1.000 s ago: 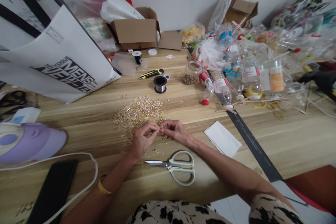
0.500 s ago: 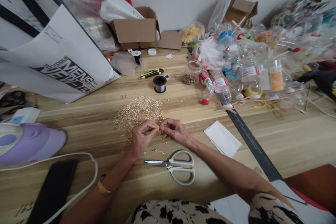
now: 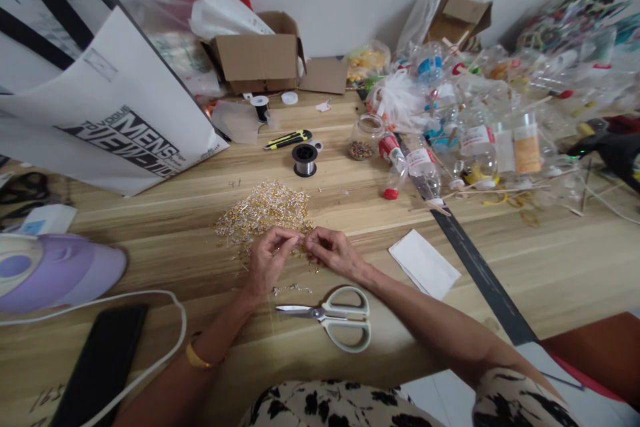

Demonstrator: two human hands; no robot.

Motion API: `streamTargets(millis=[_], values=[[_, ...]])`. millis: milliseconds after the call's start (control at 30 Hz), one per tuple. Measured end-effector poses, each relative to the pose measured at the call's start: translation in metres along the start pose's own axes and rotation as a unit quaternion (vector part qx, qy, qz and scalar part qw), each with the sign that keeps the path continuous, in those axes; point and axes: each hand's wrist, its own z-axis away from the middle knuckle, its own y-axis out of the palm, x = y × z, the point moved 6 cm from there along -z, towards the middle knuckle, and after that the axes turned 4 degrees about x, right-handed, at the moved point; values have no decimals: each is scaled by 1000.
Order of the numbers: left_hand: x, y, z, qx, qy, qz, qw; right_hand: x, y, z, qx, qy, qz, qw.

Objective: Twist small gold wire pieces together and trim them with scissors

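Seen from the head, bead pile (image 3: 265, 210): a heap of shiny gold and clear bits on the table (image 3: 200, 257), just past the fingertips.
Left hand (image 3: 266, 263): its grip has thumb and finger pressed together at the near side of the bead pile; any bit between them is too small to tell.
Right hand (image 3: 334, 252): its grip is pressed together too, just beside the other fingertips; I cannot tell what it pinches.
Short bead string (image 3: 293, 289): on the table, between the left hand and the scissors (image 3: 347, 320).
Near edge: the table stops by the person's spotted shirt (image 3: 330, 407).
Room: wood shows between the bead pile and the wire spool (image 3: 305, 160), and between the right arm and the white paper (image 3: 425, 263).
Clear jar (image 3: 367, 137): little brown and red bits at the bottom.
Cardboard box (image 3: 257, 59): open, a white bag (image 3: 230, 13) poking out; deeper in is hidden.
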Motion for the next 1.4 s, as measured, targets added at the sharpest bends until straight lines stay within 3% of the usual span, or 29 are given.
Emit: streamTargets(millis=[367,667,1033,1167,1400], values=[[5,-1,-4,-8,-64,50,997,15,-3,4,-28,-67,170,983],[5,3,-5,43,-89,62,993,19,-5,6,-63,-111,189,974],[15,5,-4,70,-101,107,987,17,-4,6,-56,-124,184,974],[14,4,-4,59,-99,92,989,18,-4,7,-51,-133,194,971],[17,1,-2,16,-118,82,989,24,2,11,-42,-208,253,944]])
